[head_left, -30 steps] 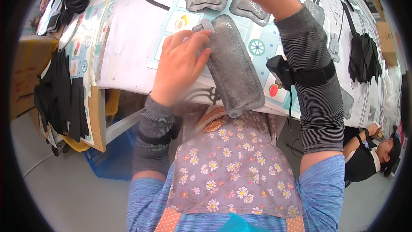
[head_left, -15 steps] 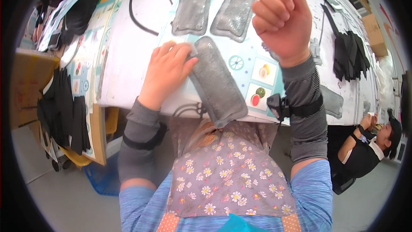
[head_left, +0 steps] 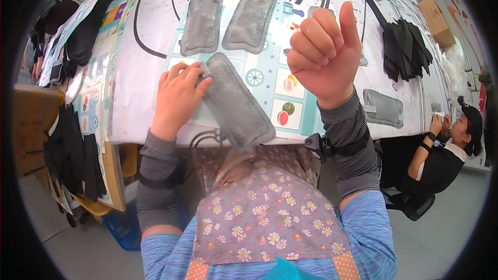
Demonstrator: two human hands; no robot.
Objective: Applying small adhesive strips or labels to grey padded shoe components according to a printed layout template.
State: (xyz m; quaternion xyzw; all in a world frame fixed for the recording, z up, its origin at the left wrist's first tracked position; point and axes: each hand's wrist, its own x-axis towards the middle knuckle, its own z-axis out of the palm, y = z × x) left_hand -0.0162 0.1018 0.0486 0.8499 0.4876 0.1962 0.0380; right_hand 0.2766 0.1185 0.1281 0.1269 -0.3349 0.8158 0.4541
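Table (head_left: 132,98); blue basket (head_left: 120,232) below, contents unclear; hands (head_left: 179,96), one touching grey pad (head_left: 238,103).

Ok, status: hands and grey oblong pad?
Left hand at pale tab, upper end of grey oblong fabric pad. Right hand raised, fingers curled. Two similar pads close beyond.

Grey oblong pad (head_left: 239,101), seam along border; aslant over patterned sheet (head_left: 262,95), pale tab (head_left: 205,69) at upper-left end.

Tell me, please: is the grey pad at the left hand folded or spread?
Spread. The grey pad shows its full length, with no fold across its face; the left hand is at its upper end.
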